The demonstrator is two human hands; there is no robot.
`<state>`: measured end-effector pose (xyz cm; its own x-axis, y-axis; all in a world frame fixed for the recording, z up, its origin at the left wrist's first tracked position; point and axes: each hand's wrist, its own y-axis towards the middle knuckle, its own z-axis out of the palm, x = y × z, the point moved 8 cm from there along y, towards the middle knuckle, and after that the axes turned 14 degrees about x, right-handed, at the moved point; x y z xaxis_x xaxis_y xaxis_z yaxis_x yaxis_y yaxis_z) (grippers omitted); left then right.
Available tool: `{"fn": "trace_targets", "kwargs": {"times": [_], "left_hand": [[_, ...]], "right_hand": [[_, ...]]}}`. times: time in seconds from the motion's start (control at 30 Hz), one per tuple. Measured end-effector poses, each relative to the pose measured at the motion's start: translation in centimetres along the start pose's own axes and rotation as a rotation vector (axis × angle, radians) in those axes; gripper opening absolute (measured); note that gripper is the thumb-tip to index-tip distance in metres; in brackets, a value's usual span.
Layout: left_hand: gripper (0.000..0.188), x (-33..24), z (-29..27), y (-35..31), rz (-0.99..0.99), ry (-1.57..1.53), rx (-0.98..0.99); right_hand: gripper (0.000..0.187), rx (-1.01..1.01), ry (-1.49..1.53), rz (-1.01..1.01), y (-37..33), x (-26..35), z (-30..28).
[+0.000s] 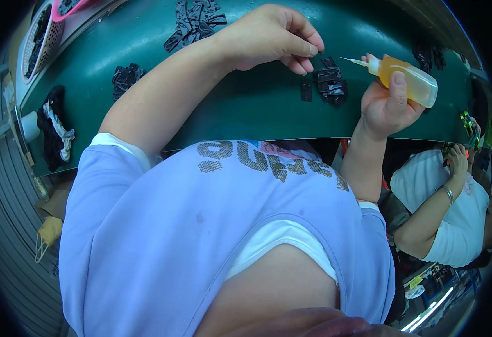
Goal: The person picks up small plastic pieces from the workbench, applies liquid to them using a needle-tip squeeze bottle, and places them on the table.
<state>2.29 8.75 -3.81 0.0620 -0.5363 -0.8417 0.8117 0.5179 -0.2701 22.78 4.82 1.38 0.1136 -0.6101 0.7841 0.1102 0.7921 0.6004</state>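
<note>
My right hand [385, 109] is wrapped round a clear squeeze bottle [411, 81] of yellowish liquid. The bottle lies tilted on its side in the grip, its thin needle tip pointing left toward my other hand. My left hand [279, 40] is raised over the green table [229, 106], thumb and fingers pinched together; whatever is between them is too small to make out. Just below the fingertips is a small stack of black plastic parts [331, 84]. A single black part [306, 90] lies to the left of that stack.
More black parts lie in a large pile [194, 23] beyond my left forearm and a smaller pile [123, 80] left of it. A white basket [44, 50] stands far left, near a dark cloth [53, 132]. At right sits another person [448, 208].
</note>
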Motion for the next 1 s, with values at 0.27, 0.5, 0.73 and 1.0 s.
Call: {"fn": "trace_targets", "kwargs": {"times": [0.27,0.5,0.73,1.0], "left_hand": [[0.022,-1.1,0.3,0.9,0.105,0.359,-0.031],[0.011,-1.2,0.7,-0.1,-0.071,0.191,-0.102],[0.009,-1.3,0.9,-0.3,-0.097,0.252,-0.075],[0.01,-0.7,0.6,-0.1,-0.119,0.229,-0.102]], "right_hand": [[0.019,0.143,-0.128,-0.016,-0.2,1.6,2.2],[0.019,0.059,-0.122,-0.027,-0.4,1.1,2.4],[0.034,0.062,-0.124,-0.032,-0.5,1.2,2.8],[0.037,0.128,-0.177,-0.026,-0.4,1.1,3.4]]}}
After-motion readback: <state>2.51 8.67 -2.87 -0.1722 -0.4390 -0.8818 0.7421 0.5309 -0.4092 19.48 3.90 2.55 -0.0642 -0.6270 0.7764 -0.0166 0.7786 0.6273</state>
